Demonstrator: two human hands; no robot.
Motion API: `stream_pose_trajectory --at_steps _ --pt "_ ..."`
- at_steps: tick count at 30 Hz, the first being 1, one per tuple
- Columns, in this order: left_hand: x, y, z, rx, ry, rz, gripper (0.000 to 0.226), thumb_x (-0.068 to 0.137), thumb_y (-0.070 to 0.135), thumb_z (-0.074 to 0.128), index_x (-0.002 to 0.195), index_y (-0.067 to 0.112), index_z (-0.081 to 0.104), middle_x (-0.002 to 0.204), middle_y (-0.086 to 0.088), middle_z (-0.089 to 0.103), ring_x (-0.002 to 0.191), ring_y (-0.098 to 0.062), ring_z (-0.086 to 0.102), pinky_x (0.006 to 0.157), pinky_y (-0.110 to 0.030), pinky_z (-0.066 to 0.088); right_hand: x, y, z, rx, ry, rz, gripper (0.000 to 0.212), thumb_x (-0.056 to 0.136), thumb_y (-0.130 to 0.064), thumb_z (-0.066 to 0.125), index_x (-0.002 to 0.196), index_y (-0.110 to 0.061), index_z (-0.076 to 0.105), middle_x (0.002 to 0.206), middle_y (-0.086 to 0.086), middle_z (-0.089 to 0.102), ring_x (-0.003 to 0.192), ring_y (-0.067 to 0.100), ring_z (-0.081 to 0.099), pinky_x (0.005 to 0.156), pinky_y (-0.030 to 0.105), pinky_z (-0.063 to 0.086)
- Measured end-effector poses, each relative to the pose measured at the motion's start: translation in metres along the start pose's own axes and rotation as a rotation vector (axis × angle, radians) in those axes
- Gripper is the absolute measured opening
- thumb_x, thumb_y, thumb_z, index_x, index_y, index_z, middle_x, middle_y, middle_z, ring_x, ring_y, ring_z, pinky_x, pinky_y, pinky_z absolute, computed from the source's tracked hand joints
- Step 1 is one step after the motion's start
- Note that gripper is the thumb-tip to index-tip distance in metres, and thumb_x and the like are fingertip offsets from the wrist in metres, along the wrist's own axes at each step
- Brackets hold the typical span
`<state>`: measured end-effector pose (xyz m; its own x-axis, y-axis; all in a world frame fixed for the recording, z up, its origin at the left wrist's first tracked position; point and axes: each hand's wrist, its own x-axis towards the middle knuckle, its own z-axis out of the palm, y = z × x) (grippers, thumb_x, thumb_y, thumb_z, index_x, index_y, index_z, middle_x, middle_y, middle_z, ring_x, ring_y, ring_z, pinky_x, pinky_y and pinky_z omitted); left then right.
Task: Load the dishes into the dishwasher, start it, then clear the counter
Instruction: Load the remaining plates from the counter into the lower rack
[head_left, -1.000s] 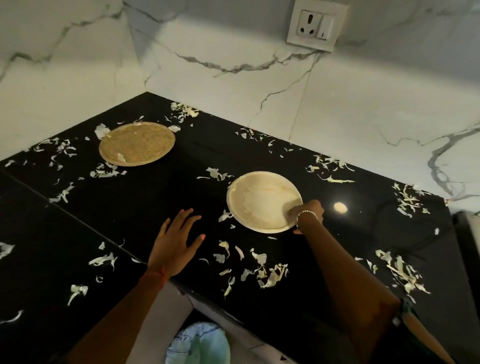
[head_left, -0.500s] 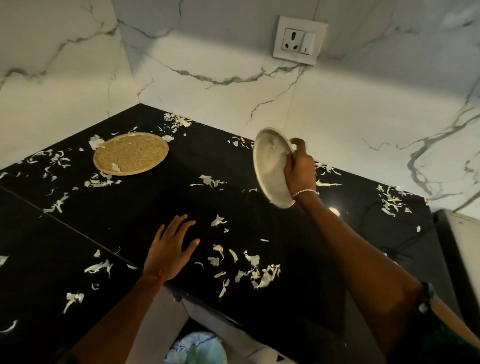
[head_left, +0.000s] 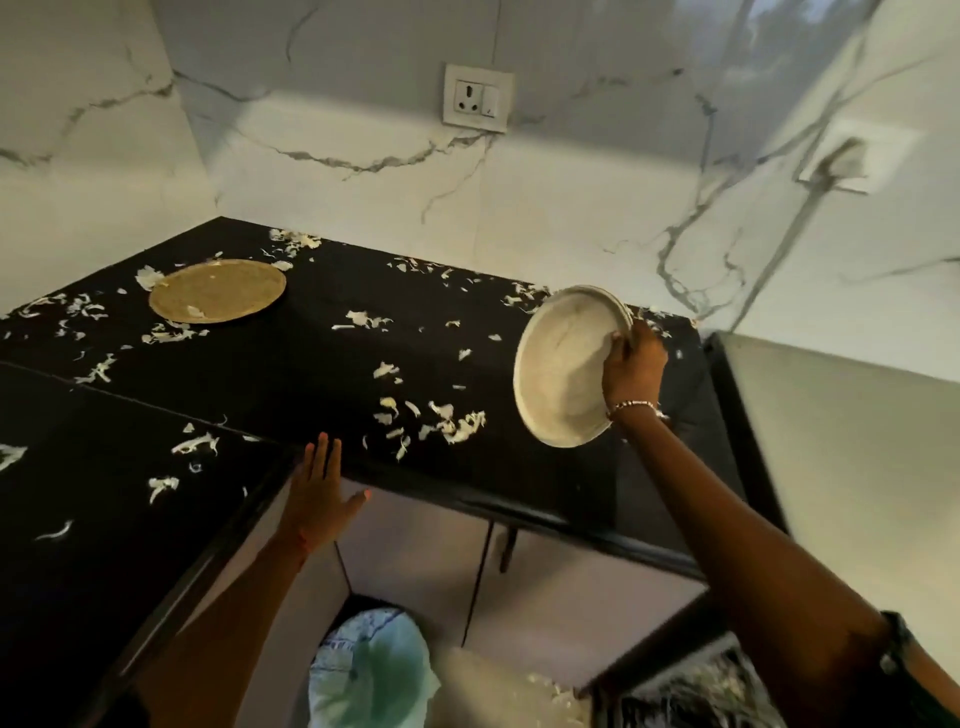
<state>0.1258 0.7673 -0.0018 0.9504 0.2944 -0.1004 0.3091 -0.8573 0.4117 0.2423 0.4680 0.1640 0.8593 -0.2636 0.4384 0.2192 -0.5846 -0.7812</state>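
My right hand (head_left: 635, 371) grips a pale round plate (head_left: 563, 369) by its rim and holds it tilted on edge in the air above the right part of the black counter (head_left: 291, 364). A second, tan plate (head_left: 218, 290) lies flat at the counter's back left with a scrap on it. My left hand (head_left: 321, 486) is flat with fingers apart, fingertips at the counter's front edge near the inner corner, holding nothing. White vegetable scraps (head_left: 452, 423) are scattered over the counter.
Marble walls meet behind the counter, with a socket (head_left: 477, 98) above it. A grey appliance surface (head_left: 841, 457) adjoins the counter's right end. Below the edge are cabinet doors (head_left: 524, 582), and a pale blue bag-like object (head_left: 371, 670) sits low in front.
My right hand lifted the pale plate off the counter, tipped it on edge and carried it right and toward me. My left hand slid back from the countertop to its front edge.
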Motion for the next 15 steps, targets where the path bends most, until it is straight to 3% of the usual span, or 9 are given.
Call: stream_pose_trajectory --at_steps 2,5,8,12,14,15 --pt "-0.045 0.006 0.017 0.001 -0.061 0.006 0.082 0.092 0.039 0.050 0.146 0.003 0.000 0.155 -0.015 -0.010 0.144 -0.029 -0.004 0.115 -0.043 0.007 -0.034 0.009 -0.040 0.090 0.092 0.160 0.024 0.092 -0.003 0.046 0.108 0.011 0.058 0.107 0.025 0.062 0.093 0.027 0.057 0.074 0.017 0.040" --pt "-0.117 0.014 0.053 0.093 -0.157 0.039 0.078 0.094 0.044 0.043 0.147 0.007 -0.003 0.155 -0.012 -0.013 0.144 -0.025 -0.008 0.114 -0.041 0.002 -0.090 0.023 -0.100 0.320 0.213 0.512 0.033 0.089 -0.016 0.059 0.110 0.010 0.056 0.107 0.022 0.062 0.083 0.017 0.049 0.057 0.017 0.040" --pt "-0.185 0.025 0.092 0.151 -0.278 0.134 0.075 0.095 0.045 0.040 0.147 0.010 0.000 0.155 -0.011 -0.011 0.144 -0.025 -0.010 0.114 -0.040 0.000 -0.152 0.050 -0.161 0.429 0.134 0.889 0.054 0.080 -0.028 0.070 0.121 -0.004 0.047 0.104 0.006 0.054 0.086 0.017 0.051 0.049 0.021 0.039" --pt "-0.262 0.046 0.135 0.216 -0.420 0.236 0.072 0.095 0.044 0.040 0.147 0.010 0.005 0.156 -0.008 -0.006 0.144 -0.022 -0.007 0.115 -0.039 0.002 -0.217 0.092 -0.234 0.466 0.042 1.009 0.054 0.078 -0.015 0.070 0.124 -0.001 0.046 0.118 0.014 0.058 0.088 0.024 0.057 0.050 0.028 0.051" --pt "-0.284 0.060 0.150 0.201 -0.461 0.282 0.070 0.096 0.043 0.039 0.147 0.010 0.005 0.156 -0.008 -0.006 0.144 -0.021 -0.008 0.115 -0.039 0.000 -0.242 0.109 -0.265 0.470 0.284 1.038 0.046 0.070 -0.002 0.074 0.110 0.003 0.053 0.103 0.015 0.062 0.073 0.023 0.058 0.040 0.021 0.048" --pt "-0.294 0.068 0.156 0.189 -0.472 0.306 0.070 0.095 0.043 0.039 0.147 0.011 0.006 0.156 -0.008 -0.006 0.144 -0.021 -0.008 0.115 -0.039 0.000 -0.254 0.119 -0.279 0.456 0.404 1.029 0.030 0.069 0.003 0.072 0.094 0.002 0.055 0.089 0.014 0.060 0.064 0.021 0.055 0.038 0.019 0.046"
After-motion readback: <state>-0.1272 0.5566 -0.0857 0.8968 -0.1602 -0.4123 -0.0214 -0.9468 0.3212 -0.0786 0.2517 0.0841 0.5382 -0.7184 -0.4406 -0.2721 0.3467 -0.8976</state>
